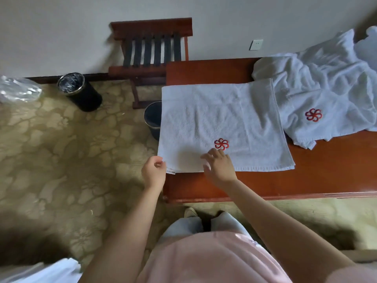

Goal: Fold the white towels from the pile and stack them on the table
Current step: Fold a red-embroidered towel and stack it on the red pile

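Mid-fold on 1 towel (214, 119)
Left hand (154, 172) pinches its near corner; right hand (221, 167), fingers spread, rests on it just beside; pile (318, 78) lies well right of both on the table (326, 176); next, probably, carry that corner across squarely.

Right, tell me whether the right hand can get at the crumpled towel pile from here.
Probably yes. The right hand is at the spread towel's near edge, and only that flat towel and bare table lie between it and the pile, with nothing standing in the way.
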A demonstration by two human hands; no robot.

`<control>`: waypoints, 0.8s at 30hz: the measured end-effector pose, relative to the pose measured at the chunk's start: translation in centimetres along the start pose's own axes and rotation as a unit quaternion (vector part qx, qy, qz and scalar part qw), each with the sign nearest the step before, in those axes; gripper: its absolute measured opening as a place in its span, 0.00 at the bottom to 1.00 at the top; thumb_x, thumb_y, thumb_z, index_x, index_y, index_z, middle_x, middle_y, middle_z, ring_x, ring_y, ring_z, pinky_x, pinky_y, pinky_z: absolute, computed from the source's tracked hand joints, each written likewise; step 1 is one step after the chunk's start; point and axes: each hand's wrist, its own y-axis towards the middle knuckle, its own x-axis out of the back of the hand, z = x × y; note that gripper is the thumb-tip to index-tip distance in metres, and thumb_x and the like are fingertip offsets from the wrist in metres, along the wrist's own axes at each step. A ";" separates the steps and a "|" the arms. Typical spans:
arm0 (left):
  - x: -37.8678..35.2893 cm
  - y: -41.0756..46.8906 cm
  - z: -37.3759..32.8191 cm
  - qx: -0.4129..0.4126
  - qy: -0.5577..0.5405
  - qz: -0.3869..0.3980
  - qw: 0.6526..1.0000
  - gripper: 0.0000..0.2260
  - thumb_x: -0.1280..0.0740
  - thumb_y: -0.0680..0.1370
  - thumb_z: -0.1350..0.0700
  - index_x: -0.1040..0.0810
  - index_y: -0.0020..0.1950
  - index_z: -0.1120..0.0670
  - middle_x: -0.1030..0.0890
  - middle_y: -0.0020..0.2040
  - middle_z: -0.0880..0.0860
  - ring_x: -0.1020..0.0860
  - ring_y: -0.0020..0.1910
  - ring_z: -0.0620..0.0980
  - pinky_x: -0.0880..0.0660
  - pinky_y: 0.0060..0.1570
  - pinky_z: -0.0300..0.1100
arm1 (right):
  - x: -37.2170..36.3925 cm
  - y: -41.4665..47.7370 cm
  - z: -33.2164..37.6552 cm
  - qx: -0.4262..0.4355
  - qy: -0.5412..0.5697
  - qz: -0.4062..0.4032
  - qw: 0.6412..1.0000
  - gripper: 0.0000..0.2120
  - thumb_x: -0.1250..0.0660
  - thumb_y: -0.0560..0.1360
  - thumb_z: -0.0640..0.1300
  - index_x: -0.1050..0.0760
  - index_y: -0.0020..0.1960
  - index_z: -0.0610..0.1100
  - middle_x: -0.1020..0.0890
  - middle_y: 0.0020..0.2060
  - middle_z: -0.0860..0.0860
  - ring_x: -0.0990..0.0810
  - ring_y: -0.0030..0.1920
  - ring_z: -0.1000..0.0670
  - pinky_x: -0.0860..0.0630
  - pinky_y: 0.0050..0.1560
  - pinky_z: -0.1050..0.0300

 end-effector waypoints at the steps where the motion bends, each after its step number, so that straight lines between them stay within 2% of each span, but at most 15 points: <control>1: 0.1 0.2 0.0 0.032 -0.028 0.003 0.999 0.07 0.34 0.75 0.64 0.22 0.49 0.54 0.19 0.46 0.53 0.20 0.39 0.48 0.28 0.38 0.33 | -0.4 0.6 1.0 0.028 0.004 0.029 0.999 0.18 0.37 0.76 0.46 0.27 0.65 0.46 0.27 0.60 0.48 0.30 0.61 0.45 0.33 0.57 0.51; 4: 0.5 1.1 1.0 0.095 -0.046 -0.003 0.994 0.08 0.34 0.75 0.63 0.23 0.52 0.52 0.20 0.47 0.50 0.18 0.45 0.53 0.22 0.48 0.46 | -1.6 1.7 3.1 0.074 -0.012 0.083 0.994 0.20 0.37 0.77 0.51 0.30 0.68 0.47 0.29 0.62 0.48 0.32 0.63 0.46 0.34 0.60 0.51; 7: 1.2 1.8 2.2 0.146 -0.006 -0.016 0.989 0.08 0.34 0.76 0.57 0.22 0.54 0.53 0.19 0.50 0.52 0.20 0.47 0.53 0.23 0.49 0.47 | -2.5 2.2 3.8 0.089 -0.078 0.086 0.989 0.22 0.36 0.76 0.55 0.31 0.67 0.47 0.30 0.61 0.48 0.31 0.60 0.45 0.33 0.59 0.50; 9: 1.1 2.2 2.6 0.188 0.003 0.027 0.982 0.11 0.36 0.77 0.53 0.22 0.56 0.56 0.19 0.51 0.54 0.21 0.48 0.54 0.24 0.47 0.46 | -2.8 2.5 4.1 0.094 -0.094 0.081 0.988 0.22 0.36 0.76 0.56 0.32 0.66 0.47 0.30 0.61 0.48 0.31 0.59 0.45 0.32 0.59 0.50; 11: 0.8 2.7 2.4 0.225 -0.031 0.096 0.969 0.13 0.36 0.76 0.51 0.22 0.56 0.56 0.20 0.49 0.54 0.21 0.49 0.54 0.24 0.52 0.49 | -3.0 2.8 4.4 0.101 -0.095 0.090 0.986 0.21 0.36 0.76 0.55 0.32 0.66 0.47 0.30 0.61 0.48 0.31 0.60 0.45 0.32 0.59 0.50; 13: 0.5 2.8 2.0 0.222 -0.046 0.140 0.964 0.08 0.35 0.76 0.51 0.21 0.50 0.54 0.21 0.42 0.52 0.23 0.42 0.51 0.24 0.52 0.49 | -3.1 3.0 4.5 0.096 -0.086 0.095 0.987 0.20 0.35 0.77 0.52 0.31 0.66 0.47 0.30 0.61 0.47 0.31 0.60 0.45 0.32 0.59 0.50; 14: 0.4 2.8 1.8 0.208 -0.044 0.147 0.966 0.06 0.35 0.76 0.52 0.22 0.45 0.53 0.23 0.39 0.51 0.25 0.38 0.50 0.23 0.48 0.48 | -3.0 3.0 4.5 0.094 -0.080 0.092 0.988 0.18 0.35 0.77 0.49 0.30 0.65 0.47 0.30 0.60 0.47 0.31 0.59 0.45 0.32 0.58 0.51; 16: 0.1 2.8 1.6 0.175 -0.043 0.132 0.975 0.08 0.33 0.75 0.54 0.26 0.38 0.54 0.25 0.34 0.50 0.29 0.32 0.48 0.28 0.36 0.44 | -3.0 3.0 4.3 0.099 -0.073 0.081 0.989 0.11 0.38 0.78 0.44 0.28 0.60 0.45 0.28 0.57 0.47 0.29 0.57 0.44 0.31 0.54 0.51; 18: 0.0 2.5 1.3 0.156 -0.050 0.101 0.981 0.08 0.33 0.74 0.55 0.28 0.36 0.54 0.26 0.32 0.50 0.30 0.31 0.49 0.32 0.32 0.41 | -2.9 3.0 4.1 0.101 -0.077 0.070 0.989 0.08 0.41 0.79 0.41 0.25 0.54 0.42 0.26 0.53 0.47 0.28 0.53 0.44 0.32 0.49 0.53; 21: 0.3 2.2 1.5 0.154 -0.106 0.090 0.978 0.04 0.32 0.74 0.55 0.25 0.41 0.53 0.23 0.37 0.49 0.26 0.36 0.49 0.25 0.41 0.45 | -2.8 2.9 4.0 0.101 -0.069 0.069 0.990 0.07 0.39 0.78 0.43 0.25 0.54 0.43 0.25 0.53 0.47 0.27 0.53 0.44 0.32 0.49 0.53; 24: 0.6 2.3 1.6 0.162 -0.127 0.137 0.969 0.07 0.33 0.75 0.53 0.24 0.39 0.53 0.25 0.37 0.52 0.28 0.39 0.50 0.28 0.43 0.46 | -2.8 2.9 4.3 0.093 -0.063 0.089 0.990 0.13 0.36 0.77 0.50 0.27 0.58 0.45 0.27 0.56 0.48 0.29 0.56 0.45 0.32 0.54 0.51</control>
